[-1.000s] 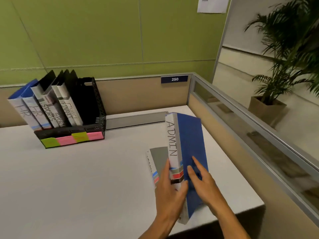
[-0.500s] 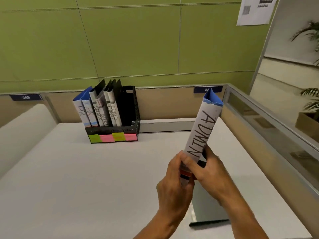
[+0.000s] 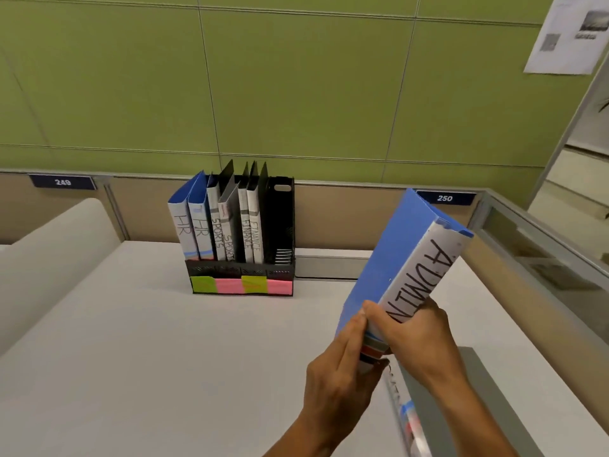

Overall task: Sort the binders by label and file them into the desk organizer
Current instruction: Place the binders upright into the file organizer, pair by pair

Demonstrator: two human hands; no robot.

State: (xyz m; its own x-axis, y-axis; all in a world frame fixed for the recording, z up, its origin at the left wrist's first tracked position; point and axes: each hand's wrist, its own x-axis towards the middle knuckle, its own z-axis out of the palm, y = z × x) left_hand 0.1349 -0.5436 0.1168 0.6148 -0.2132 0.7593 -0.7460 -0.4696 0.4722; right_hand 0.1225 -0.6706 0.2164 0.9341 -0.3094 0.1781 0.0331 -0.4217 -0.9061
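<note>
Green panelled wall point(image 3: 296, 87) rises behind a white desk point(image 3: 131, 357), paper sheet point(image 3: 566, 37) pinned.

Matt blue binder point(image 3: 392, 255) with paper spine; black organizer point(image 3: 280, 225) seemingly perforated metal; desk point(image 3: 148, 341) smooth matt.

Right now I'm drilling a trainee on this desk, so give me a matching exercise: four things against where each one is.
Things:
1. ADMIN binder
2. HR binders
3. grey binder
4. sticky notes

Places:
A. flat on the desk
B. organizer's front face
C. held by both hands
D. organizer's leftmost slots

Pairs: 1-C, 2-D, 3-A, 4-B
</note>
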